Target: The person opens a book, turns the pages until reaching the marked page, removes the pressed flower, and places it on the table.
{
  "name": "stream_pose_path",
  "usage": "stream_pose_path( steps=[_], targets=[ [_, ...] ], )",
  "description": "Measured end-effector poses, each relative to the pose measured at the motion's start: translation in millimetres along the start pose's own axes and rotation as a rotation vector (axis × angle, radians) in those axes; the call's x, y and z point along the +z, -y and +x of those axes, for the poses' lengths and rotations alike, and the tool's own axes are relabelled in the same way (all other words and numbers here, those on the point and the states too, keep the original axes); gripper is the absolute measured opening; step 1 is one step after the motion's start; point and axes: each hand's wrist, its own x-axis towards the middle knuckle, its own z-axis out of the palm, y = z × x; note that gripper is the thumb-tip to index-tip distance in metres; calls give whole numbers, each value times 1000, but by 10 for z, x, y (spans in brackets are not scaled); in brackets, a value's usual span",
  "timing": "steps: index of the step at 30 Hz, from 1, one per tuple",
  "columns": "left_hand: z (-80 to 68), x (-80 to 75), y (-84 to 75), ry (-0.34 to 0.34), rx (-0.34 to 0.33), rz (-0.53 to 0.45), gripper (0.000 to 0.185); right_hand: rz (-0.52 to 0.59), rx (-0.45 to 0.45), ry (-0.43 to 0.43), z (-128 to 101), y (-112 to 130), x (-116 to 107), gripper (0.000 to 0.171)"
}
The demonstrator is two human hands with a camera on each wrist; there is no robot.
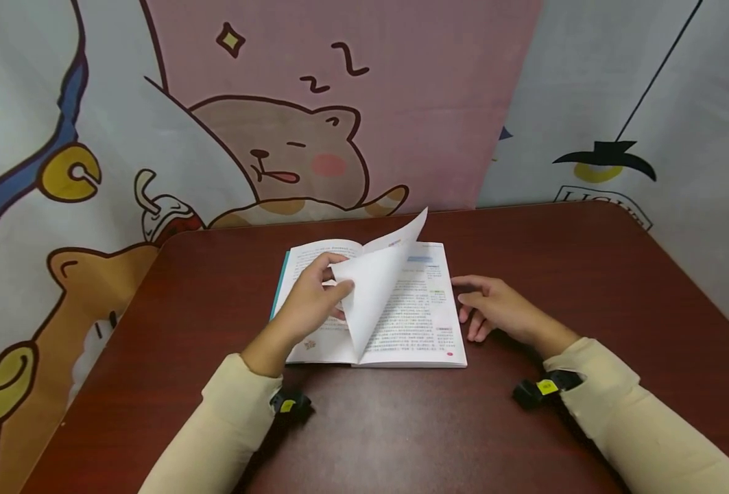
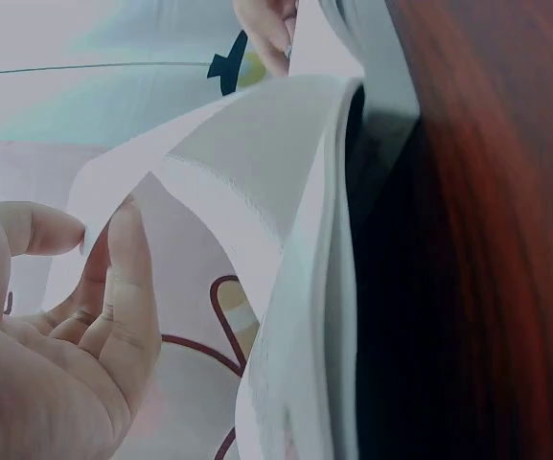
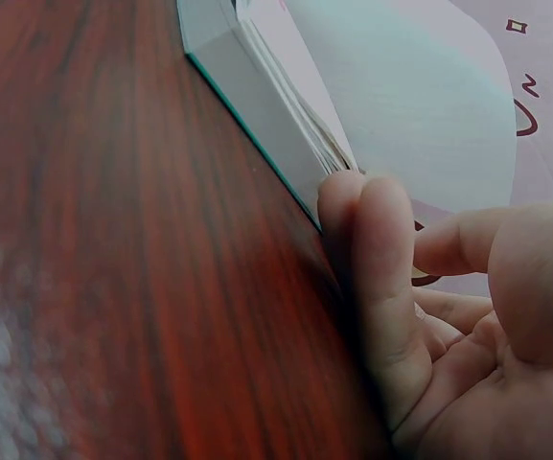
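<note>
An open paperback book with white printed pages and a teal cover edge (image 1: 413,322) lies flat near the middle of the dark red-brown wooden bench (image 1: 524,425), its spine running from 12 to 6 o'clock. The left hand (image 1: 311,302) rests over the left-hand page and pinches a single white paper leaf (image 1: 376,288) between thumb and fingers; the leaf stands curled above the spine, its free corner lifted toward 1 o'clock. In the left wrist view the fingers (image 2: 123,287) curl against the underside of this raised leaf (image 2: 247,163), with the page block (image 2: 314,316) beside it. The right hand (image 1: 494,305) lies at 3 o'clock of the book, palm down, fingers loosely extended and holding nothing; its fingertips are at the outer edge of the right-hand page. The right wrist view shows the fingertips (image 3: 362,240) touching the side of the page block (image 3: 276,105) where it meets the bench (image 3: 113,240). Both forearms wear cream long sleeves (image 1: 636,412). A small black wrist device with a yellow mark (image 1: 543,389) sits at each wrist. A cartoon-printed fabric backdrop showing a sleeping bear (image 1: 290,151) hangs at 12 o'clock behind the bench.
</note>
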Motion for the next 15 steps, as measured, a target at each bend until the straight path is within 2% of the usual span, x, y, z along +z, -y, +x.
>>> stream_pose_path(
  steps=[8,11,15],
  targets=[
    [37,-113,48,-86,-22,55,25,-3,3,-2,-9,-6,3,54],
    [55,-161,65,-78,-25,48,23,-8,4,-5,-12,1,3,54],
    [68,-253,84,-35,-46,30,20,-10,4,-5,-11,10,7,54]
  ],
)
